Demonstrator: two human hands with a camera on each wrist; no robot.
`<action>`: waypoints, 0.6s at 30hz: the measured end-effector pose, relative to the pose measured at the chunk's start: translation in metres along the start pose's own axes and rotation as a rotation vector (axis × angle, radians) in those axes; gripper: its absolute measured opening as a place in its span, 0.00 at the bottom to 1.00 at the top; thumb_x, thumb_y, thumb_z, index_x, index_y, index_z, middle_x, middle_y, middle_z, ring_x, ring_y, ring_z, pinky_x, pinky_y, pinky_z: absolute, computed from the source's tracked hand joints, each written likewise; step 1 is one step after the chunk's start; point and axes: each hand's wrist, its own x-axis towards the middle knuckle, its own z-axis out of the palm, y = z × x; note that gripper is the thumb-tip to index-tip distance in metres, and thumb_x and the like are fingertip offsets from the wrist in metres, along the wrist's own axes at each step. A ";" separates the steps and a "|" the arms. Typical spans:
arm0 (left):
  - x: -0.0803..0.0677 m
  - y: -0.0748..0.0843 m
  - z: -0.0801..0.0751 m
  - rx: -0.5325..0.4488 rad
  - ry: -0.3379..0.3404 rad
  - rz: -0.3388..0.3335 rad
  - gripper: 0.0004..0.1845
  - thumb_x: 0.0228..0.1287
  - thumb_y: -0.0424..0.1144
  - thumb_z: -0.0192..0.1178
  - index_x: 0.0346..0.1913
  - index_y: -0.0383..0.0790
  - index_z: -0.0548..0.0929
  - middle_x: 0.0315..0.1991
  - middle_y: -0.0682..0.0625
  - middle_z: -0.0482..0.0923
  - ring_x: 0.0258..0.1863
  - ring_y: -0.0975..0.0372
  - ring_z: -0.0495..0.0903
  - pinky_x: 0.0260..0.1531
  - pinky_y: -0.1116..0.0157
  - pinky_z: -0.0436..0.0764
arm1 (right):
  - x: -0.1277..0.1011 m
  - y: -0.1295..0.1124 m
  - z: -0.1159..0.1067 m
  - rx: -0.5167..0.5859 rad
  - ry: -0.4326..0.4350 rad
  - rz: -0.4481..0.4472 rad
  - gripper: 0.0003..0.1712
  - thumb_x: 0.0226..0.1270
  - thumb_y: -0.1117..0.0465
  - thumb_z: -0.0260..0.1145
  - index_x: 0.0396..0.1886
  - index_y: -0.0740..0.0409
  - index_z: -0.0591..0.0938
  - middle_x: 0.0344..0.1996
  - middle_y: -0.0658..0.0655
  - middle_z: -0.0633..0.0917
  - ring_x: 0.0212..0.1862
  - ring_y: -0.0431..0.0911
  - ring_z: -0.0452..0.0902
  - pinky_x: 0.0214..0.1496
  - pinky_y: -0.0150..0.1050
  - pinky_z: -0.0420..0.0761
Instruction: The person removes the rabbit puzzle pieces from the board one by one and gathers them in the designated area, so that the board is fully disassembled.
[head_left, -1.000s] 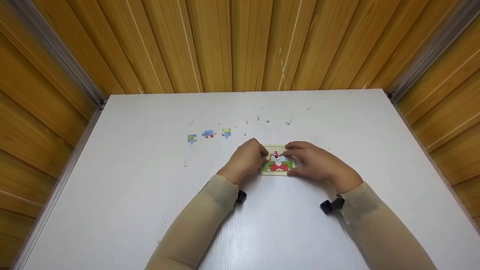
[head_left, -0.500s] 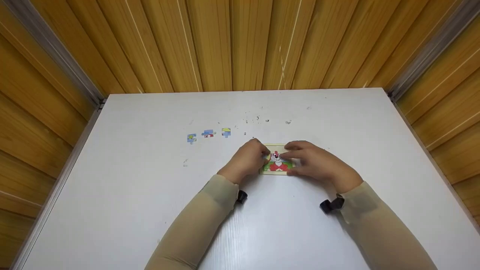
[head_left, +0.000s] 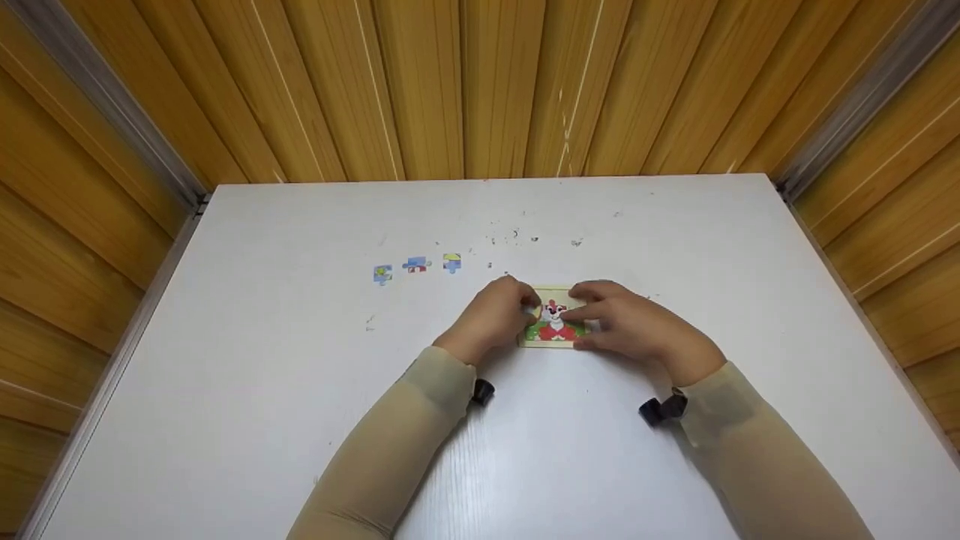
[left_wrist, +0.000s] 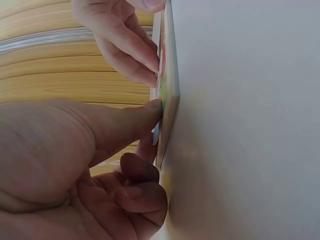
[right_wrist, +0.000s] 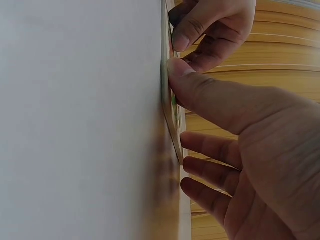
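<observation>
Left hand [head_left: 495, 319]: thumb and index finger together, clamped on a small, thin jigsaw piece, yellow where it shows in the head view [head_left: 536, 310]; the piece sits at the left side of the tray, mostly covered by the fingers. Its remaining fingers curl in beside the tray's left edge.

Right hand [head_left: 637, 326]: fingers spread apart and nearly straight, thumb touching the near rim at right, one fingertip on the picture, another at the far rim.

The shallow, square, cream-coloured puzzle tray [head_left: 550, 345] lies flat right of centre, between the hands. In its near part, joined pieces form a glossy picture of a white-faced cartoon animal in red on green [head_left: 556, 330]; the cream base shows along the far part.

Far left of the tray, three loose jigsaw pieces in a spaced row: blue with yellow-green [head_left: 382, 274], blue with red and white [head_left: 417, 265], yellow over blue [head_left: 451, 262]. All rest on a white rectangular tabletop [head_left: 225, 375], dark specks scattered toward its far side.
</observation>
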 end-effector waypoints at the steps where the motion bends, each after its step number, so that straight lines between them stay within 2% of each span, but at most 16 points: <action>1: 0.000 0.000 0.000 -0.003 -0.001 0.000 0.13 0.80 0.33 0.70 0.62 0.41 0.93 0.59 0.46 0.88 0.65 0.53 0.84 0.77 0.53 0.81 | 0.000 0.000 0.000 -0.004 -0.001 0.000 0.27 0.76 0.49 0.80 0.71 0.47 0.90 0.82 0.63 0.77 0.85 0.64 0.68 0.85 0.66 0.72; 11: 0.002 -0.002 -0.001 -0.031 0.016 0.016 0.12 0.78 0.32 0.72 0.60 0.41 0.93 0.59 0.46 0.90 0.65 0.53 0.85 0.75 0.53 0.82 | 0.000 -0.002 -0.001 -0.046 -0.013 -0.011 0.26 0.77 0.50 0.79 0.71 0.48 0.90 0.82 0.65 0.76 0.85 0.64 0.68 0.86 0.65 0.71; 18: 0.003 -0.002 -0.002 -0.077 0.020 0.019 0.10 0.77 0.31 0.73 0.55 0.43 0.93 0.54 0.47 0.89 0.58 0.55 0.84 0.71 0.54 0.84 | 0.001 -0.004 -0.002 -0.053 -0.028 -0.013 0.27 0.76 0.49 0.79 0.71 0.48 0.90 0.82 0.65 0.76 0.85 0.64 0.68 0.86 0.65 0.71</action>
